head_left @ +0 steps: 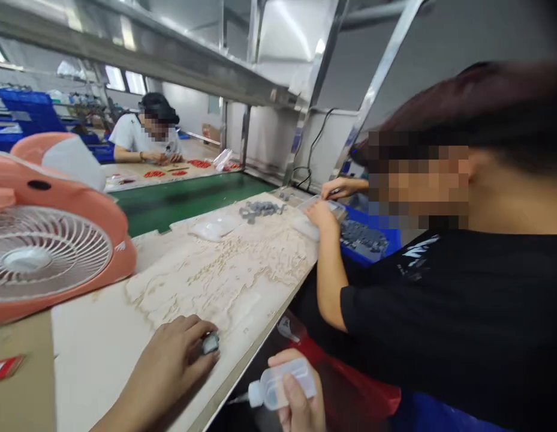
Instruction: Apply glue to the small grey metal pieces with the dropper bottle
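Note:
My left hand rests on the pale, scuffed work board, its fingers pinching a small dark part with a shiny grey face. Below the board's edge, my right hand grips a translucent plastic squeeze bottle with a thin nozzle pointing left. The bottle's tip is away from the small part. A loose pile of grey parts lies farther along the board.
A co-worker in a black T-shirt sits to my right, hands at a blue tray of dark parts. An orange fan stands at the left. A green conveyor belt runs beyond the board, with another person across it.

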Available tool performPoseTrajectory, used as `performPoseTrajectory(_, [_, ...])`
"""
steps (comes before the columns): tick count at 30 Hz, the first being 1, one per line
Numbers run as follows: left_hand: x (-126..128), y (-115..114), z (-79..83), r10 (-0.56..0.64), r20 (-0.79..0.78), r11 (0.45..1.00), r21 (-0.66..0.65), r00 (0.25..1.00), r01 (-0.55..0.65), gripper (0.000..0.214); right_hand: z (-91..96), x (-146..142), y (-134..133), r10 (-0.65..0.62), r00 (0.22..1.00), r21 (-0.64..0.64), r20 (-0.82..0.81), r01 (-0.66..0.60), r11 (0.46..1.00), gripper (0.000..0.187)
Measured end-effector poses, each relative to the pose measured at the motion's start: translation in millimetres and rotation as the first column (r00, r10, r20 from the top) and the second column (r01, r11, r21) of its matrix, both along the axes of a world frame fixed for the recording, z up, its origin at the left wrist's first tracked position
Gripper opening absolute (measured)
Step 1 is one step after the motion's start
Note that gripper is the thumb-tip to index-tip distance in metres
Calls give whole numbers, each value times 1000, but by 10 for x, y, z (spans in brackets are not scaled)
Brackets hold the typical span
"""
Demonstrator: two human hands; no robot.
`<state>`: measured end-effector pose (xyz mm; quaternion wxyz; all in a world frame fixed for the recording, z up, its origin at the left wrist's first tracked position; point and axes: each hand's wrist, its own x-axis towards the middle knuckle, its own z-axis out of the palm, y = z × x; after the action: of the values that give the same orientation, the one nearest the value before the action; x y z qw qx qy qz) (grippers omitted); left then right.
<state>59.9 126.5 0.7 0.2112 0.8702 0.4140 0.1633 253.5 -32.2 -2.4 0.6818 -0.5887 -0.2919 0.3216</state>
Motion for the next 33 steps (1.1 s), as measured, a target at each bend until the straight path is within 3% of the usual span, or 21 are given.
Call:
performPoseTrajectory(4, [-517, -706, 3, 65, 80, 998, -7, 995, -64, 21, -58, -13, 99, 104, 986, 137, -130, -86, 987, 54])
performPoseTrajectory(6, [-583, -944, 14, 112, 81, 993, -31, 990, -110, 20, -45, -52, 154, 134, 983, 199, -124, -107, 974, 48])
performPoseTrajectory(9, [-566, -1109, -27, 184, 114, 983, -38, 976, -181, 21, -32, -122, 160, 154, 985, 265, -79, -129, 956, 39])
performPoseTrajectory(12, [-529, -1143, -72, 228, 179, 974, -47, 957, -223, 26, -71, -174, 92, 187, 982, 278, 2, -181, 943, 36])
performPoseTrajectory(17, [-497, -1125, -16, 229, 226, 973, -77, 947, -217, 27, -227, -259, -5, 271, 962, 185, 39, -273, 944, 33])
performPoseTrajectory(23, [-485, -1115, 28, 237, 242, 971, -103, 941, -218, 26, -326, -383, -22, 261, 962, 80, 81, -267, 960, 40])
performPoseTrajectory(33, [-483, -1121, 49, 241, 241, 969, -119, 940, -218, 24, -334, -435, -19, 245, 966, 58, 87, -251, 966, 41])
